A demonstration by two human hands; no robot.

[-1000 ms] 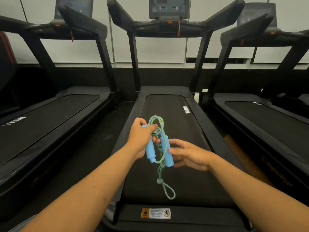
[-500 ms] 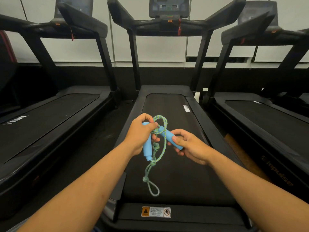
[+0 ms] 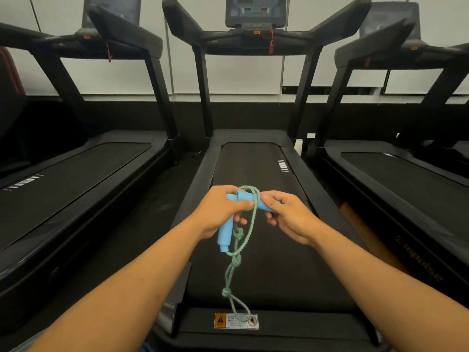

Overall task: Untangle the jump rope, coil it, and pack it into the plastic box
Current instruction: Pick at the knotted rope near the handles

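Note:
Above the middle treadmill's belt I hold a jump rope with two light blue handles and a green-blue braided cord. My left hand (image 3: 220,212) grips one handle (image 3: 225,235), which hangs down below the fist. My right hand (image 3: 288,217) pinches the other handle (image 3: 264,207), lying roughly level between the hands. The cord (image 3: 234,260) loops over both handles, then hangs down in a knotted, tangled strand ending in a small loop (image 3: 239,309). No plastic box is in view.
Three black treadmills stand side by side; the middle one (image 3: 299,250) lies straight ahead under my hands, with a warning sticker (image 3: 236,320) at its near end. Its console and handrails rise at the back. Dark floor gaps separate the machines.
Both hands have risen slightly. The right hand tilted its handle from hanging to nearly level, and the hanging knotted strand swung a little left and dropped lower.

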